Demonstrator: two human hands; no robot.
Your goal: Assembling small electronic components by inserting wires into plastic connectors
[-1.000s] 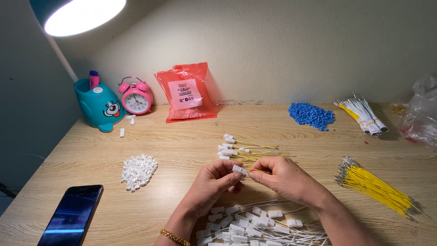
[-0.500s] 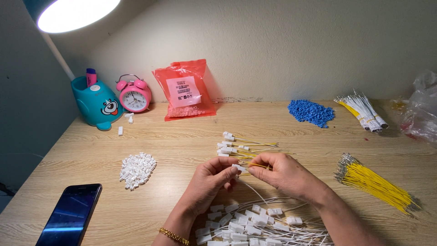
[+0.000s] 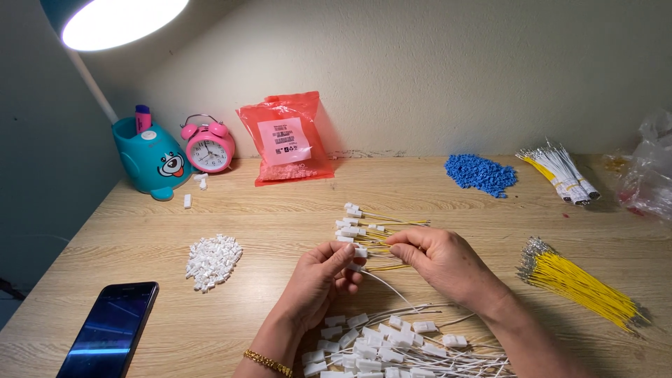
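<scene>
While a lamp (image 3: pixel 119 21) shone from the upper left corner, a red plastic pouch (image 3: pixel 287 138) leaned upright against the pale wall at the back of the wooden table (image 3: pixel 280 217). It was roughly rectangular and crinkled, with a white rectangular label bearing dark print on its front. Left of the pouch stood a pink alarm clock (image 3: pixel 208 147), and further left a teal pen holder (image 3: pixel 152 159) with a cartoon dog face. Right of the pouch, well apart, lay a heap of small blue plastic pieces (image 3: pixel 481 173), then a bundle of white and yellow wires (image 3: pixel 560 175), and at the right edge a clear crumpled plastic bag (image 3: pixel 647 175).

In front of the pouch, near the table's middle, the left hand (image 3: pixel 318 280) and the right hand (image 3: pixel 444 262) met. The left thumb and fingertips were pressed together, pinching a small white connector (image 3: pixel 360 252). The right hand's fingers were closed in a pinch on a thin yellow wire (image 3: pixel 385 267) leading to that connector. The connector was a tiny white blocky housing, held just above the table between the two hands.

Just behind the hands, toward the pouch, lay several finished yellow wires with white ends (image 3: pixel 364 224). Nearer the viewer than the hands lay a pile of white wires with white connectors (image 3: pixel 392 343). Left of the hands sat a heap of loose white connectors (image 3: pixel 213 260) and a dark phone (image 3: pixel 108 329). Right of the hands lay a bundle of yellow wires (image 3: pixel 581 283). A gold bracelet (image 3: pixel 268 362) circled the left wrist.
</scene>
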